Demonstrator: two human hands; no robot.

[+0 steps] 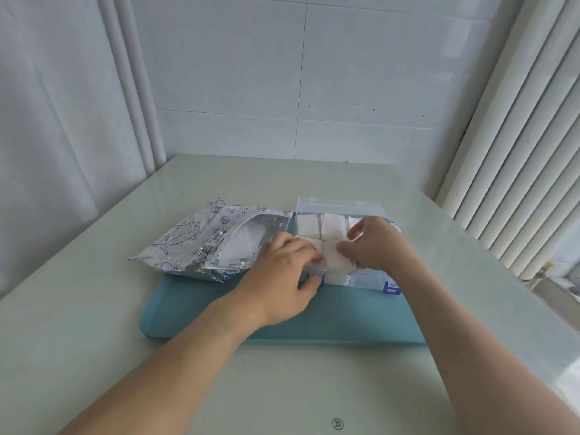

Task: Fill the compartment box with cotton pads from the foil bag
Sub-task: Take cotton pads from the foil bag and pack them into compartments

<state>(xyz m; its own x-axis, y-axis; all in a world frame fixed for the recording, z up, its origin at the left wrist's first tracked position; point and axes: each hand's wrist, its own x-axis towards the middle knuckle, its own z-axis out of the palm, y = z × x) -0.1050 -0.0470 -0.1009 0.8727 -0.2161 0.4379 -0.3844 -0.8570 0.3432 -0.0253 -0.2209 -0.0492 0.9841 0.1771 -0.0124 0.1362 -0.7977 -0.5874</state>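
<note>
- Fingers (309, 251) of left hand (282, 271) curled over near left edge of compartment box (342, 205), fingertips pressing on a stack of cotton pads (334, 255), thumb hooked down over the box's front wall beside a blue latch (320, 279).
- Right hand (375, 243) bent at the wrist, fingers curled and pinching the right edge of the same stack, index finger raised slightly above the others.
- Clear plastic box with blue latches, second latch (392, 288) at front right corner, lid standing open at the far side.
- Far row of compartments already holding white square pads (334, 226), packed upright and rising above the dividers; near right compartments partly hidden behind the right hand.
- Stack under the hands white, soft, slightly puffed, sitting in a near compartment and protruding above the rim.
- Foil bag (194, 243) lying flat just left of the box, silver with blue fish drawings, mouth gaping toward the box, more white pads visible inside.
- Box and bag's near edge resting on a teal tray (219, 309), itself on a pale green table (282, 387).
- Both forearms bare, stretched forward from the lower corners, converging on the box.
- White curtain (47, 120) at left, tiled wall behind, vertical blinds (518, 152) at right.
</note>
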